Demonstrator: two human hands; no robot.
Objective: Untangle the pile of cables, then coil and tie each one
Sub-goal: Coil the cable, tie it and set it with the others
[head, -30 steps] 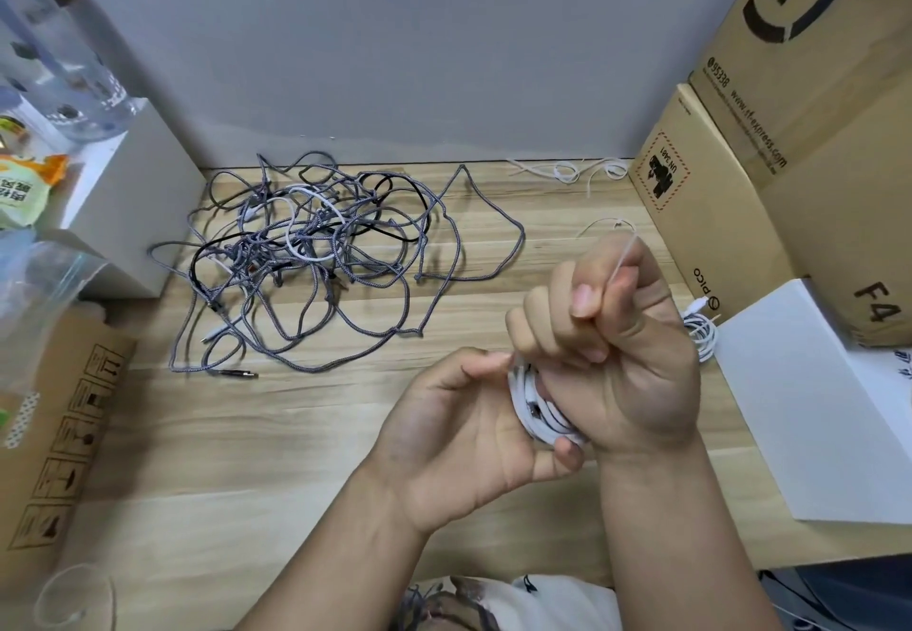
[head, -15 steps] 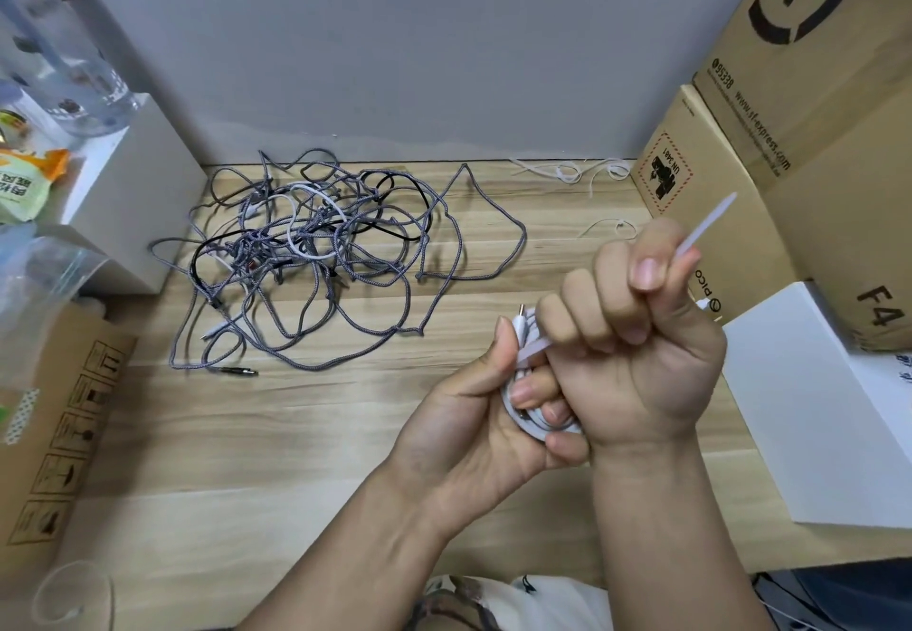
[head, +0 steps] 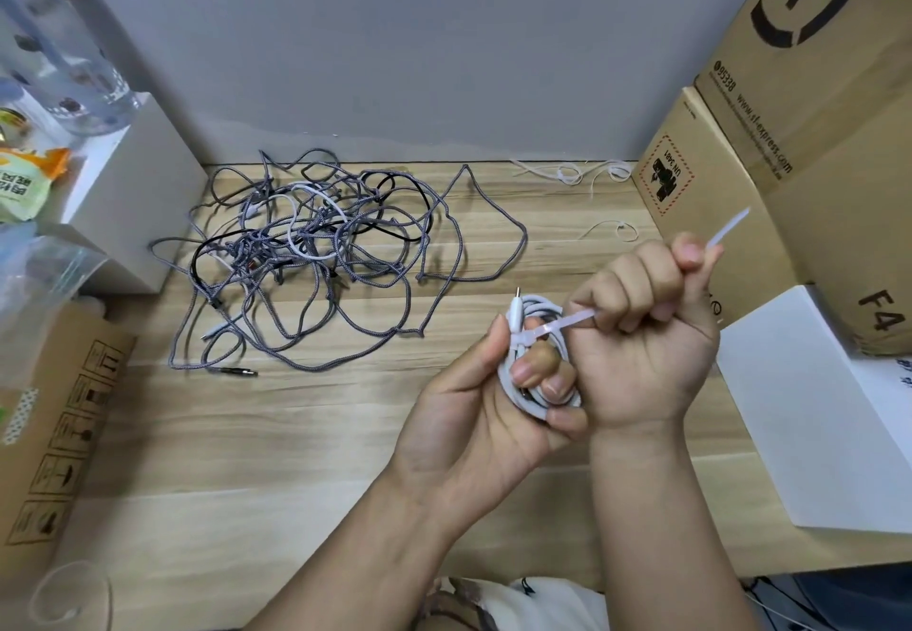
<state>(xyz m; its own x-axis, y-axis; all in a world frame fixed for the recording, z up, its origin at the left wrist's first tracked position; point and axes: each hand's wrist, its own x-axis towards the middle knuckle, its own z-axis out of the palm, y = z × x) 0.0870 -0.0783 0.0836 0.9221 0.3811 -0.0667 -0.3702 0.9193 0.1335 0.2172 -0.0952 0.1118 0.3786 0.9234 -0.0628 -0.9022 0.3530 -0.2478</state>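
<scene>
A tangled pile of grey braided, black and white cables [head: 321, 255] lies on the wooden table [head: 247, 433] at the back left. My left hand [head: 483, 408] grips a small coiled white cable [head: 535, 403], its plug pointing up beside my thumb. A white zip tie [head: 567, 324] is looped around the coil. My right hand [head: 646, 334] is fisted on the tie's tail, which passes through the fist and sticks out at the upper right.
Cardboard boxes [head: 799, 136] stack along the right side, with a white box [head: 829, 413] in front of them. Loose white zip ties [head: 577, 173] lie at the back edge. A white box [head: 128, 196] and a cardboard box [head: 54, 433] flank the left.
My right hand has pulled the zip tie's tail up and to the right, so the loop has drawn tighter around the coil. The coil and its plug have come into clearer view.
</scene>
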